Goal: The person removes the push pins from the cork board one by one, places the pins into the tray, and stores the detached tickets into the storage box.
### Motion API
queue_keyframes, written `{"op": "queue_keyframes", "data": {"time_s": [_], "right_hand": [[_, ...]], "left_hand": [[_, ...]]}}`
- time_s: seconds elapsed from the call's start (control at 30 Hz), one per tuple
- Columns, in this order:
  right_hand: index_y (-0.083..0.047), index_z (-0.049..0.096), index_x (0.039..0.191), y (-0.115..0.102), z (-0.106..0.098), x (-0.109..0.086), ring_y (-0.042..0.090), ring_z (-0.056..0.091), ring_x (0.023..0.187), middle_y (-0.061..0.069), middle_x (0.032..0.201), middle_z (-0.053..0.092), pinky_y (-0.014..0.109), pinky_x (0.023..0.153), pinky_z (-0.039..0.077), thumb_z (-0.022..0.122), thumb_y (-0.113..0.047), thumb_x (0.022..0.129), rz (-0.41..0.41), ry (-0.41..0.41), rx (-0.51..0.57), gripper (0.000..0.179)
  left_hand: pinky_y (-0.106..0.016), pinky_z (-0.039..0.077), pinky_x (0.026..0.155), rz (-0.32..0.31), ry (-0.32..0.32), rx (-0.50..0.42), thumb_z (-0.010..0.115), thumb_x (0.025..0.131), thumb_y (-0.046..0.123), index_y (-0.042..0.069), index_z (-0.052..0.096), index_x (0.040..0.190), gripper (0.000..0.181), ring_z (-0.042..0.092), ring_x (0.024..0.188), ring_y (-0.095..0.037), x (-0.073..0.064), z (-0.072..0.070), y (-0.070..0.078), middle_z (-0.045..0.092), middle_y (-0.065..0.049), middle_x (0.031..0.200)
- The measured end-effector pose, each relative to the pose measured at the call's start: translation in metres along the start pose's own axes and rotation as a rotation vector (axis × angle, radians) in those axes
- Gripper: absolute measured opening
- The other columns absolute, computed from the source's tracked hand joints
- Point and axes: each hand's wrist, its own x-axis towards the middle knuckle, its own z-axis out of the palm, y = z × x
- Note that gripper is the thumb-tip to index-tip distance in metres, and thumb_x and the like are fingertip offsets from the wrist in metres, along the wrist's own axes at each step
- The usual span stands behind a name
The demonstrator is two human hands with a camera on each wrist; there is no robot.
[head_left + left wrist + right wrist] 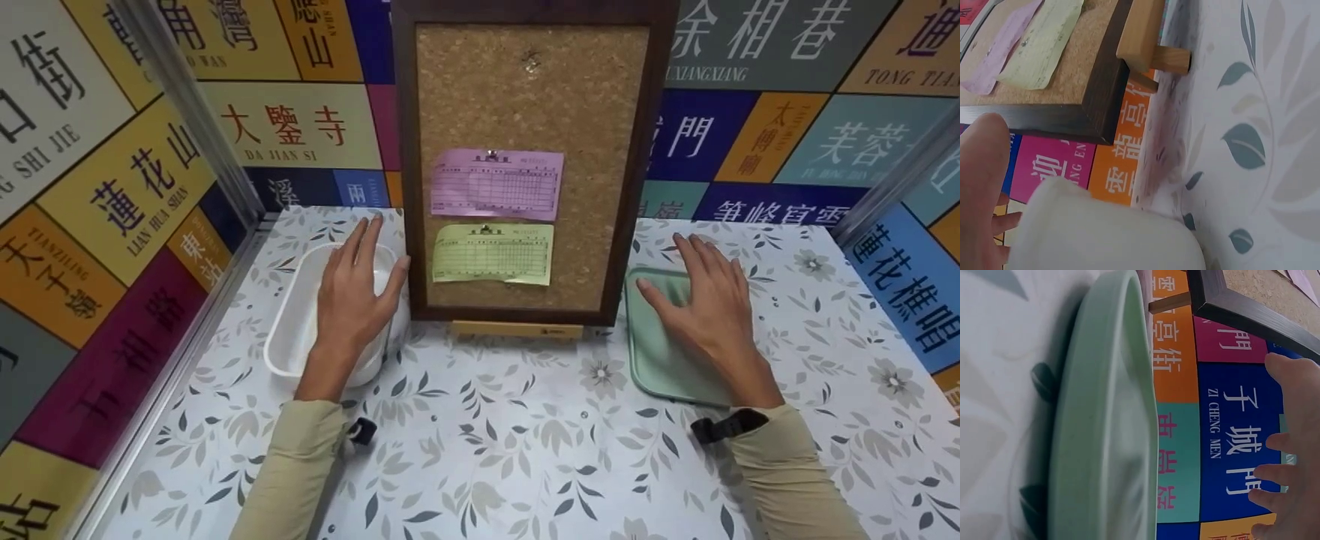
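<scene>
A cork board [525, 112] in a dark wooden frame stands upright on a small wooden stand [517, 328]. Pinned to it are a pink slip [496, 184] and, below that, a yellow-green slip [493, 255]. My left hand [354, 292] is over a white basin [283, 337], fingers extended, the thumb near the frame's left edge. On the other side, my right hand [709, 300] hovers above a green tray [652, 367] with its fingers spread. Neither hand holds anything. In the right wrist view the fingers are well above the tray's rim [1089, 439].
A floral cloth [510, 450] covers the table. Behind and to the left rise panels [300, 124] printed with large characters. A few pins [531, 60] are stuck near the top of the cork. Black straps circle both wrists.
</scene>
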Motion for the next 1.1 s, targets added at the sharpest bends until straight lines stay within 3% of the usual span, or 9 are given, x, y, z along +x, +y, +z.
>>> {"op": "queue_keyframes", "data": {"time_s": [0.37, 0.53, 0.67, 0.87, 1.1], "right_hand": [[-0.020, 0.056, 0.158, -0.010, 0.000, -0.002, 0.043, 0.050, 0.149, 0.015, 0.160, 0.058, 0.068, 0.122, 0.033, 0.079, -0.052, 0.093, -0.033, 0.179, 0.084, 0.076], [-0.021, 0.057, 0.157, -0.018, -0.003, -0.003, 0.043, 0.053, 0.147, 0.013, 0.157, 0.061, 0.070, 0.118, 0.036, 0.079, -0.051, 0.094, -0.023, 0.203, 0.107, 0.073], [-0.020, 0.059, 0.156, -0.024, -0.003, -0.003, 0.042, 0.055, 0.144, 0.014, 0.154, 0.063, 0.067, 0.117, 0.040, 0.080, -0.049, 0.094, -0.044, 0.230, 0.118, 0.071], [-0.020, 0.060, 0.154, -0.035, -0.001, -0.005, 0.035, 0.062, 0.133, 0.013, 0.141, 0.070, 0.058, 0.108, 0.048, 0.082, -0.043, 0.095, -0.083, 0.273, 0.171, 0.067], [-0.019, 0.064, 0.149, -0.056, -0.003, -0.005, 0.029, 0.067, 0.116, 0.012, 0.122, 0.074, 0.036, 0.089, 0.048, 0.083, -0.036, 0.094, -0.136, 0.324, 0.206, 0.061]], "left_hand": [[-0.051, 0.056, 0.109, 0.041, 0.012, -0.201, 0.061, 0.105, 0.061, 0.021, 0.034, 0.169, 0.080, 0.062, 0.140, -0.027, -0.003, 0.002, 0.025, 0.049, -0.005, 0.167], [-0.047, 0.052, 0.117, 0.098, 0.033, -0.274, 0.065, 0.107, 0.047, 0.018, 0.042, 0.164, 0.068, 0.057, 0.147, -0.027, -0.004, 0.003, 0.033, 0.047, -0.007, 0.168], [-0.047, 0.050, 0.119, 0.102, 0.038, -0.312, 0.066, 0.107, 0.042, 0.019, 0.051, 0.157, 0.057, 0.056, 0.148, -0.025, -0.004, 0.005, 0.037, 0.048, -0.010, 0.167], [-0.047, 0.055, 0.114, 0.085, 0.017, -0.357, 0.067, 0.107, 0.039, 0.018, 0.060, 0.145, 0.045, 0.052, 0.152, -0.030, -0.005, 0.009, 0.041, 0.046, -0.012, 0.168], [-0.048, 0.048, 0.122, 0.070, 0.029, -0.363, 0.069, 0.107, 0.037, 0.012, 0.065, 0.133, 0.036, 0.043, 0.159, -0.030, -0.004, 0.012, 0.043, 0.045, -0.013, 0.168]]}}
